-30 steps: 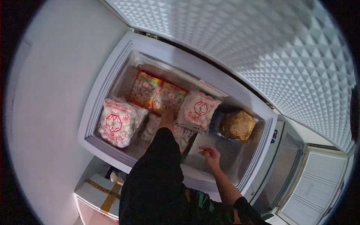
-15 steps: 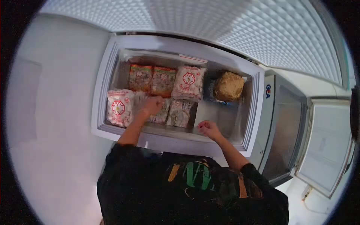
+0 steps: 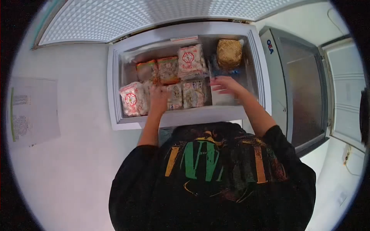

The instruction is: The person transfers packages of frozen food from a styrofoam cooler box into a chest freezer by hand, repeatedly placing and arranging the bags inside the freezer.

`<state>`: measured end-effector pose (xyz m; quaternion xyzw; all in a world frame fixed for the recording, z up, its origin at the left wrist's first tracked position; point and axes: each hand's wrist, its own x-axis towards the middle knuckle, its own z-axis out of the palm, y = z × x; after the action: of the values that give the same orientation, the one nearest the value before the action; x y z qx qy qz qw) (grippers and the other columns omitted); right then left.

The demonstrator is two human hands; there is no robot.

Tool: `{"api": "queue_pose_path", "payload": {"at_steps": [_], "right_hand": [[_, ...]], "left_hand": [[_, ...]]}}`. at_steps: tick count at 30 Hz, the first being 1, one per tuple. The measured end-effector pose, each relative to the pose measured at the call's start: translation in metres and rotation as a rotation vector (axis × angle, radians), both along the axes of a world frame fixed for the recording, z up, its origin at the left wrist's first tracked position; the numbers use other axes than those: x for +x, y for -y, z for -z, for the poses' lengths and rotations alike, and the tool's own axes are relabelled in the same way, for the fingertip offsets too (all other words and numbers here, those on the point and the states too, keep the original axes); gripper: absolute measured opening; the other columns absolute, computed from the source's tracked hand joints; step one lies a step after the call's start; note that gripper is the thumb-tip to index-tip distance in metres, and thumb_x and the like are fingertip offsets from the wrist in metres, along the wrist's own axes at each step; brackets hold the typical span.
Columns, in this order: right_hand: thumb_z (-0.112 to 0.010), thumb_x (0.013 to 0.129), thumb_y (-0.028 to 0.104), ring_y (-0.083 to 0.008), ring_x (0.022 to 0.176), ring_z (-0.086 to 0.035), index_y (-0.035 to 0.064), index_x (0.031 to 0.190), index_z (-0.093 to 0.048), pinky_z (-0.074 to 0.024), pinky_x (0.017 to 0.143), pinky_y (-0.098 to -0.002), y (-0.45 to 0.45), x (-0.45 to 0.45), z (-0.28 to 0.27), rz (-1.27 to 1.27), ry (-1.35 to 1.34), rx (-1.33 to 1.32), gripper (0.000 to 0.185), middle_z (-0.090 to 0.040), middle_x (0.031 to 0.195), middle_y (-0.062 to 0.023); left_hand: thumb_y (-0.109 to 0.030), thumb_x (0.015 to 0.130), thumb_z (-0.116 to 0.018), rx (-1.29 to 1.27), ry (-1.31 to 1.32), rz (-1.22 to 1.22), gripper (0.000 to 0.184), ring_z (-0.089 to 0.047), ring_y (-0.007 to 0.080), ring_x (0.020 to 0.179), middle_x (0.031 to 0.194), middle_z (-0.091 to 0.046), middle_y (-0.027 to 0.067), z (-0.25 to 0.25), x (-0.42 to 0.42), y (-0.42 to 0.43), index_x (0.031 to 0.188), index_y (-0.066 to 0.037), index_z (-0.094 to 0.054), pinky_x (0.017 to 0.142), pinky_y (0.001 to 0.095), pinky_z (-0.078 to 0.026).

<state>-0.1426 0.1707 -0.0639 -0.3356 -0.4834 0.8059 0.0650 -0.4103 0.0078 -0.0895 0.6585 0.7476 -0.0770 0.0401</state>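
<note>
My left hand (image 3: 158, 97) is over the front row of frozen food packs in the chest freezer (image 3: 115, 88). Its fingers are blurred, so whether it grips anything is unclear. Left of it lies a white pack with a red emblem (image 3: 132, 99). To its right are a small clear pack (image 3: 175, 96) and another clear pack (image 3: 194, 94). My right hand (image 3: 227, 85) hovers with fingers stretched out above the freezer's raised step (image 3: 223, 100), holding nothing visible. Behind it sits a brown, woven-looking bundle (image 3: 229, 54).
Two orange-edged packs (image 3: 168, 69) and a larger white pack (image 3: 190, 61) fill the back row. The textured freezer lid (image 3: 154, 19) stands raised behind. A GEA-branded appliance (image 3: 304, 88) is at the right, and a paper sheet (image 3: 34, 111) at the left.
The view has shifted and turned. My right hand has moved farther into the freezer, its fingers now stretched out. My left hand remains over the front packs, which look largely unmoved.
</note>
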Motion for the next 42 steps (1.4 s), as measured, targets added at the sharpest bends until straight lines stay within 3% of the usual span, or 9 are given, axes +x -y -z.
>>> {"api": "queue_pose_path", "payload": {"at_steps": [1,2,5,8,10,26,36,39,42], "right_hand": [[-0.055,0.071,0.034,-0.0266,0.094,-0.052,0.0016,0.107,-0.049,-0.0417,0.078,-0.0359,0.002,0.006,0.025,-0.057,0.592,0.489,0.049,-0.052,0.105,-0.0170],[-0.055,0.071,0.034,-0.0266,0.094,-0.052,0.0016,0.107,-0.049,-0.0417,0.078,-0.0359,0.009,0.014,0.040,-0.041,0.589,0.482,0.049,-0.052,0.105,-0.0170],[-0.057,0.071,0.025,-0.0213,0.083,-0.056,-0.0008,0.096,-0.055,-0.0438,0.071,-0.0299,0.035,0.027,0.052,0.094,0.577,0.666,0.036,-0.058,0.094,-0.0139],[-0.054,0.071,0.015,-0.0154,0.074,-0.057,-0.0024,0.091,-0.055,-0.0439,0.066,-0.0256,0.051,0.033,0.048,0.183,0.289,0.276,0.026,-0.059,0.083,-0.0091],[-0.053,0.070,0.010,-0.0138,0.071,-0.055,-0.0008,0.087,-0.056,-0.0438,0.065,-0.0255,0.060,0.042,0.067,0.169,0.330,0.556,0.020,-0.058,0.078,-0.0066],[-0.048,0.072,0.006,-0.0233,0.076,-0.058,0.0017,0.085,-0.057,-0.0457,0.069,-0.0320,0.131,0.111,0.032,0.272,0.309,0.864,0.016,-0.059,0.080,-0.0125],[-0.047,0.075,0.005,-0.0133,0.067,-0.056,0.0002,0.085,-0.054,-0.0457,0.057,-0.0243,0.250,0.284,0.067,0.793,0.360,0.293,0.013,-0.059,0.077,-0.0074],[-0.047,0.074,0.005,-0.0123,0.060,-0.055,0.0000,0.085,-0.054,-0.0441,0.050,-0.0221,0.292,0.313,0.079,0.945,0.410,0.160,0.013,-0.059,0.074,-0.0084],[-0.046,0.074,0.001,-0.0118,0.062,-0.055,-0.0026,0.086,-0.054,-0.0408,0.046,-0.0224,0.323,0.309,0.085,1.174,0.415,0.109,0.014,-0.060,0.073,-0.0095]], "left_hand": [[-0.027,0.078,-0.049,-0.004,0.270,-0.040,0.037,-0.054,0.0294,0.082,0.087,-0.057,0.0157,0.031,0.000,0.005,0.107,-0.003,-0.047,0.079,0.0434,-0.037],[-0.025,0.079,-0.048,-0.012,0.540,-0.082,0.034,-0.052,0.0299,0.084,0.089,-0.056,0.0156,0.045,0.002,0.008,0.106,-0.004,-0.048,0.076,0.0434,-0.036],[-0.022,0.080,-0.047,0.282,0.592,-0.139,0.028,-0.051,0.0299,0.080,0.082,-0.056,0.0142,0.036,0.023,0.032,0.100,-0.004,-0.051,0.071,0.0423,-0.036],[-0.019,0.080,-0.046,0.433,0.592,-0.134,0.022,-0.049,0.0289,0.075,0.076,-0.054,0.0129,0.063,0.024,0.048,0.095,-0.004,-0.052,0.067,0.0405,-0.036],[-0.018,0.080,-0.045,0.431,0.612,-0.156,0.020,-0.049,0.0286,0.073,0.075,-0.053,0.0126,0.050,0.027,0.047,0.092,-0.004,-0.052,0.068,0.0393,-0.036],[-0.017,0.081,-0.043,0.466,0.615,-0.383,0.016,-0.053,0.0303,0.065,0.070,-0.054,0.0160,0.053,0.016,0.031,0.084,-0.003,-0.051,0.058,0.0378,-0.041],[-0.025,0.083,-0.041,0.544,0.515,-0.326,0.025,-0.053,0.0320,0.075,0.081,-0.055,0.0161,0.051,0.021,0.008,0.090,-0.003,-0.052,0.066,0.0402,-0.040],[-0.024,0.084,-0.040,0.837,0.372,-0.374,0.028,-0.053,0.0306,0.077,0.079,-0.056,0.0165,0.041,0.067,-0.013,0.092,0.001,-0.052,0.069,0.0367,-0.040],[-0.022,0.085,-0.040,0.756,0.705,-0.247,0.027,-0.053,0.0305,0.077,0.079,-0.056,0.0160,-0.007,0.143,-0.029,0.089,0.001,-0.052,0.070,0.0352,-0.041]]}}
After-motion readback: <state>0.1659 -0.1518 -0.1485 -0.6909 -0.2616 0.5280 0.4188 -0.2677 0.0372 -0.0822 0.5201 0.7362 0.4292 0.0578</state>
